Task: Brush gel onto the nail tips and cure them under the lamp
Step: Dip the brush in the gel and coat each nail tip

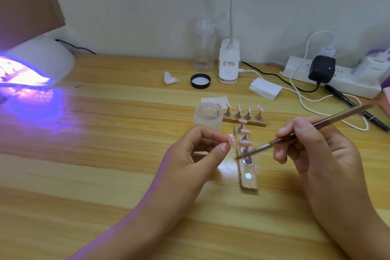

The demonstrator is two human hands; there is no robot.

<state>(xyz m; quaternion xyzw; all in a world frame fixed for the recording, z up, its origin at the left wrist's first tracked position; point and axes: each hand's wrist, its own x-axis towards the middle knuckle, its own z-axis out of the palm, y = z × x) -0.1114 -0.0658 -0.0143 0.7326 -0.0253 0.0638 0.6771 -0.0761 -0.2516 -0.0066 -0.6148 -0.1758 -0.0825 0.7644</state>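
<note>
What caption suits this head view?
The left hand pinches a nail tip, the right hand holds a brush, the lamp glows violet.

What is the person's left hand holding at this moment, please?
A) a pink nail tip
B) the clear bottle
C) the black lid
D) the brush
A: the left hand pinches a pink nail tip between thumb and finger, while the right hand holds the brush.

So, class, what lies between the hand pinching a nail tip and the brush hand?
Head view: between left hand and right hand lies the wooden holder strip bearing pink nail tips on pegs; the brush reaches over it.
</note>
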